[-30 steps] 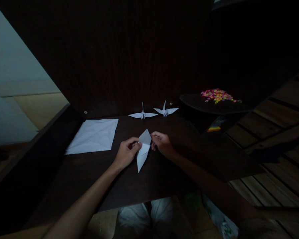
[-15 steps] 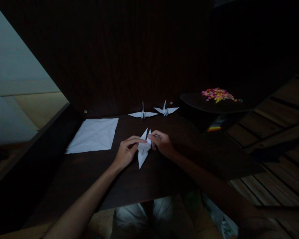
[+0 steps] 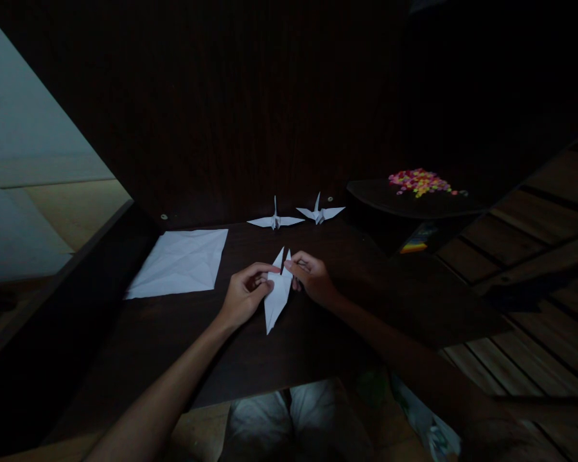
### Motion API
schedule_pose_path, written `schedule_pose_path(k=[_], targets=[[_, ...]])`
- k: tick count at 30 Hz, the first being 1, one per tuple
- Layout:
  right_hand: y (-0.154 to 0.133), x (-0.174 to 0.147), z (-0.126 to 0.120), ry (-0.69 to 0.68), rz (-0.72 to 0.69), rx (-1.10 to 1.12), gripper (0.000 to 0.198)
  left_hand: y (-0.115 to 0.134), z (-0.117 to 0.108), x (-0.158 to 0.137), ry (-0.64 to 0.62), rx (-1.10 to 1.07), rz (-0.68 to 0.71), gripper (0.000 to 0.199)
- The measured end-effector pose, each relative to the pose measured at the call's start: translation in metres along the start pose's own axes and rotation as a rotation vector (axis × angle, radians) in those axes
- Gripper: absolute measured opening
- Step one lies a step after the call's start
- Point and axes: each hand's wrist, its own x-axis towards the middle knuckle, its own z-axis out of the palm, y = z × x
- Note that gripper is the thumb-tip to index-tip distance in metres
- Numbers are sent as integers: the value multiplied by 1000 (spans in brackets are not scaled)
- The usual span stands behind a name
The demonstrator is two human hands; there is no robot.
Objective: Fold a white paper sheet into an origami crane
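Well — fingers (image 3: 296,268) pinch paper (image 3: 277,298) (folded).

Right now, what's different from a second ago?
On the folded paper, the broad flap apparently came down toward the person, baring two narrow points. The left hand and right hand still hold the paper. Both paper cranes, the flat sheet and the colourful pile stayed put.
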Motion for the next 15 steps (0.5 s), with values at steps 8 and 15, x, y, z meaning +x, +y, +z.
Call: schedule_pose_path(k=[8,15], targets=[[0,0,-4,-50,-47,207,30,-3,-4,2,152,-2,32,24],[2,-3,-6,-154,-29,83,34,0,-3,1,159,-28,34,32]])
